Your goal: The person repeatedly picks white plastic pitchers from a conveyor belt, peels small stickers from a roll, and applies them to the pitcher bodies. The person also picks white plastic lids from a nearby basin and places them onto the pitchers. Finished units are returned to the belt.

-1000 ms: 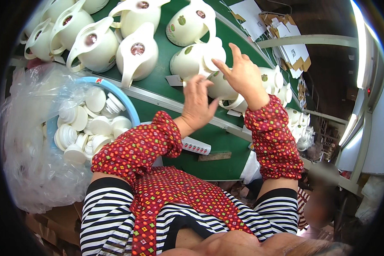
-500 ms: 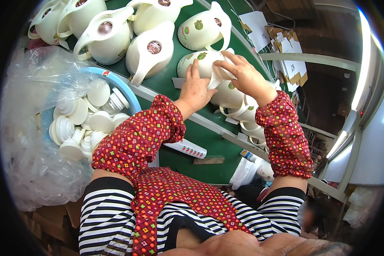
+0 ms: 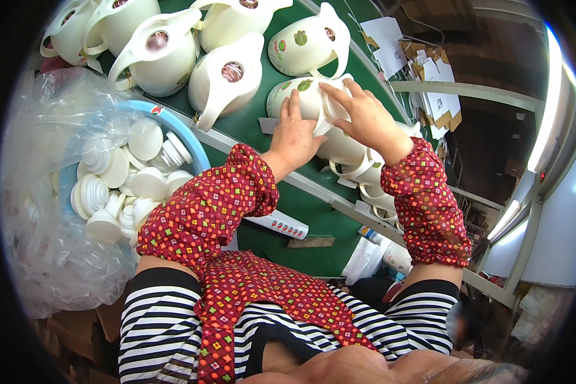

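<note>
A cream jug (image 3: pixel 287 93) with a green print lies on its side on the green conveyor belt in front of me. My left hand (image 3: pixel 293 133) holds its near side, with the fingers stretched along the body and the thumb near the neck. My right hand (image 3: pixel 370 121) grips the jug's top end, the index finger over it and the thumb below. Part of that end is hidden under the right fingers. Another cream jug (image 3: pixel 304 43) lies just beyond, handle toward the right. More cream jugs (image 3: pixel 345 148) lie on the near side, partly behind my right hand.
Several upright jugs (image 3: pixel 227 77) stand at the upper left. On the left, a blue basin (image 3: pixel 201 150) in clear plastic wrap (image 3: pixel 57 269) holds white round lids (image 3: pixel 146 139). A white power strip (image 3: pixel 280 224) and a small bar (image 3: pixel 311 242) lie near a metal rail (image 3: pixel 313 184).
My right hand has shifted slightly, its index finger and thumb now closer over the jug's top end. My left hand stays nearly in place.
</note>
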### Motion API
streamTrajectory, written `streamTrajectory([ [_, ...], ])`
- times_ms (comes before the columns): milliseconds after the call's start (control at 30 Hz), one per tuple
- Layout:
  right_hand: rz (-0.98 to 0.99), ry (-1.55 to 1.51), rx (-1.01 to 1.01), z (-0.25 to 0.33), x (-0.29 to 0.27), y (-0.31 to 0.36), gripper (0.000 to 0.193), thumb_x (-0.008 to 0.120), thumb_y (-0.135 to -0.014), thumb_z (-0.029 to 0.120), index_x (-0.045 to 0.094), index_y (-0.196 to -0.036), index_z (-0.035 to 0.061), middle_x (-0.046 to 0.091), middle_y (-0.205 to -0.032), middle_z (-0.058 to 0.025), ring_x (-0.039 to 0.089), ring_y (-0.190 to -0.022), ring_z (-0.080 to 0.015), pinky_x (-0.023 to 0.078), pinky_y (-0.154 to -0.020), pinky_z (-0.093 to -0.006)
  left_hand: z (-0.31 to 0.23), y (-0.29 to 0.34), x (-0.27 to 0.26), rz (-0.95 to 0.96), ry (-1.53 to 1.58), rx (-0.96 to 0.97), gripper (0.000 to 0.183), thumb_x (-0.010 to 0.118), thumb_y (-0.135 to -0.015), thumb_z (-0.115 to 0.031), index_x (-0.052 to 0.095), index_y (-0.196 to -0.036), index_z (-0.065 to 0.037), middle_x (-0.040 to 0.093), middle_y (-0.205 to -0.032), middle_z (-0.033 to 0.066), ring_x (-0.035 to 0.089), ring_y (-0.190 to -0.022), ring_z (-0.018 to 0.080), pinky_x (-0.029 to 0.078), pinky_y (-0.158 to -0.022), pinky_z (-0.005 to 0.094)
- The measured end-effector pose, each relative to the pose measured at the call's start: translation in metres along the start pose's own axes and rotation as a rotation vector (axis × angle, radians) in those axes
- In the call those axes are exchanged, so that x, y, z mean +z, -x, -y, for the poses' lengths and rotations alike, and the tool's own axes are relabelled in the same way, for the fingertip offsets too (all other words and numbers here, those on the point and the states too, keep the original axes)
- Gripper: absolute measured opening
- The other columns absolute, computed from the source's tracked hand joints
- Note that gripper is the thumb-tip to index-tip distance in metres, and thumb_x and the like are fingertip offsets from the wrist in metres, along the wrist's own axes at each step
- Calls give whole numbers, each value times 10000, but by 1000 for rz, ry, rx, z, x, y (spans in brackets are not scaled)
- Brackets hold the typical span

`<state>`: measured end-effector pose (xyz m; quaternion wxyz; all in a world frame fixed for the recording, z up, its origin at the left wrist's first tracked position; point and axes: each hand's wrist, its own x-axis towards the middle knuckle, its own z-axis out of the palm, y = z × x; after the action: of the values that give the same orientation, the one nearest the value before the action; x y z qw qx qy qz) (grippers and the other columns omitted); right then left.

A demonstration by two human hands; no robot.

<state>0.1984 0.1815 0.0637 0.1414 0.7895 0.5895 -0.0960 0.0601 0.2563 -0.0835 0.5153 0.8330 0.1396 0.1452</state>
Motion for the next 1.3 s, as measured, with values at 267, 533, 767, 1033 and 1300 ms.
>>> streamTrajectory([
  [267,34,-80,354,4,-9,-9,735,753,-905,434,482,-1519,135,617,-1262,-343,695,-1045,-445,570,-900,-478,-1,1,0,9,11,-10,345,856,-809,-291,751,-899,25,205,-1575,436,326,-1434,581,470,-1106,509],
  [533,135,-25,495,3,-6,-6,840,767,-859,505,483,-1462,-6,706,-1049,-256,719,-903,-438,595,-805,-480,-2,1,1,27,13,-7,350,851,-817,-295,754,-919,25,200,-1578,436,317,-1438,582,439,-1133,513],
  [767,112,-106,372,-9,14,0,690,771,-894,372,513,-1461,76,656,-1097,-283,704,-931,-423,578,-826,-473,1,-1,5,38,-35,26,346,849,-814,-281,776,-1007,-3,183,-1580,430,292,-1424,625,492,-1092,512],
  [1033,28,-44,-82,-25,11,14,875,824,-835,337,390,-1591,256,528,-1345,-230,588,-1160,-365,534,-960,-431,3,-1,9,22,-19,26,354,849,-819,-292,780,-1005,2,199,-1572,441,329,-1415,599,416,-1145,515],
  [1300,-130,96,211,-18,51,11,771,669,-911,588,507,-1328,-40,659,-864,-183,704,-746,-337,573,-633,-394,2,0,17,23,3,53,346,833,-824,-265,780,-1083,-42,178,-1568,459,284,-1423,628,394,-1162,528],
])
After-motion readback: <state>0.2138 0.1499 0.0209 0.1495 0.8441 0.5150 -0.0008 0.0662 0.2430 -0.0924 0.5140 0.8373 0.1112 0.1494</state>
